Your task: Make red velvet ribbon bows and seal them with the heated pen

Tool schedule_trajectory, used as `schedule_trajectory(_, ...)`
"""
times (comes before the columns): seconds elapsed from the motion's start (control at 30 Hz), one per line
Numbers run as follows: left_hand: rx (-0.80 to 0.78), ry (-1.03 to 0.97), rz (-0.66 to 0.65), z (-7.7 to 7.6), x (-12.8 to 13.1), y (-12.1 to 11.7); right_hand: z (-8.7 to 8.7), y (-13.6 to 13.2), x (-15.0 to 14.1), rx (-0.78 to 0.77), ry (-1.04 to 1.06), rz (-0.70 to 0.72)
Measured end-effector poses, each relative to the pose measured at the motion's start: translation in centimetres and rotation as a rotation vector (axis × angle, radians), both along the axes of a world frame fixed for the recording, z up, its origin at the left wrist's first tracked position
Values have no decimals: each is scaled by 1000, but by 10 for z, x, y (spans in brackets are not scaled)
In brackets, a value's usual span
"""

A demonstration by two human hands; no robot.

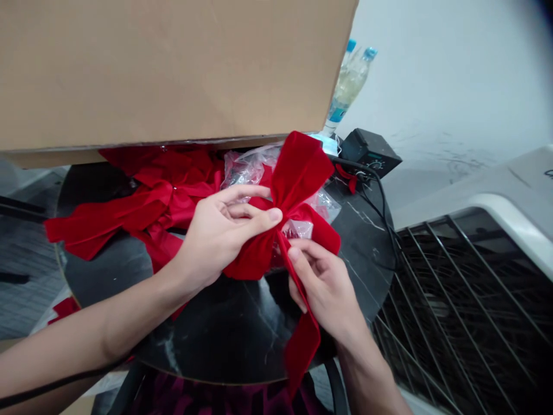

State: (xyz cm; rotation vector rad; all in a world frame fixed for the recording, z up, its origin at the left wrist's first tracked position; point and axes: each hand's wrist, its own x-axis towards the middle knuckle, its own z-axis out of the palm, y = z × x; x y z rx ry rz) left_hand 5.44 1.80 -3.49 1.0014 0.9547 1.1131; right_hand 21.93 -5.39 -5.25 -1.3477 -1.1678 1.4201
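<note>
A red velvet bow (287, 199) sits in the middle of my view, its loops spread over a clear plastic bag (250, 167). My left hand (224, 230) pinches the bow's knotted centre between thumb and fingers. My right hand (322, 288) grips the bow's long velvet tail (302, 340) just below the centre, and the tail hangs down past the fingers. A second red velvet bow (159, 196) lies to the left on the round black marble tabletop (246, 328), its upper part hidden under the box edge.
A large cardboard box (151, 69) overhangs the table's far side. Behind it stand two plastic bottles (349, 80) and a black control box (369, 153) with a dark cable. A metal wire rack (458, 311) with a white rim sits to the right.
</note>
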Motion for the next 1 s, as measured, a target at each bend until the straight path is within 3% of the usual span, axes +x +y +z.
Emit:
schedule_trajectory(0.1, 11, 21, 7, 2, -4, 5, 6, -24, 25, -15, -225, 137)
schedule_trajectory(0.23, 12, 56, -88, 1, -8, 9, 24, -47, 91, -198, -410, 512)
schedule_trajectory(0.27, 12, 67, -117, 0, -8, 10, 30, -48, 107, -204, -497, 534)
schedule_trajectory(0.3, 13, 77, -142, -1, -8, 10, 36, -47, 118, -120, -601, 466)
schedule_trajectory(0.37, 22, 84, -164, -3, -8, 10, 46, -40, 125, 200, -817, 56)
schedule_trajectory(0.43, 41, 91, -153, -4, -7, 11, 54, -31, 109, 464, -931, -251)
schedule_trajectory(0.57, 94, 159, -116, -3, -8, 11, 69, -18, 56, 717, -1095, -198)
schedule_trajectory(0.67, 136, 172, -110, -1, -9, 10, 68, -12, 32, 682, -1039, -91)
schedule_trajectory(0.73, 155, 162, -107, 0, -9, 8, 58, -6, 20, 659, -978, -28)
schedule_trajectory(0.87, 179, 159, -70, 2, -8, 3, 30, 11, 0, 647, -852, -99)
schedule_trajectory(1.0, 196, 160, -36, 3, -6, 0, 20, 14, -14, 516, -690, -211)
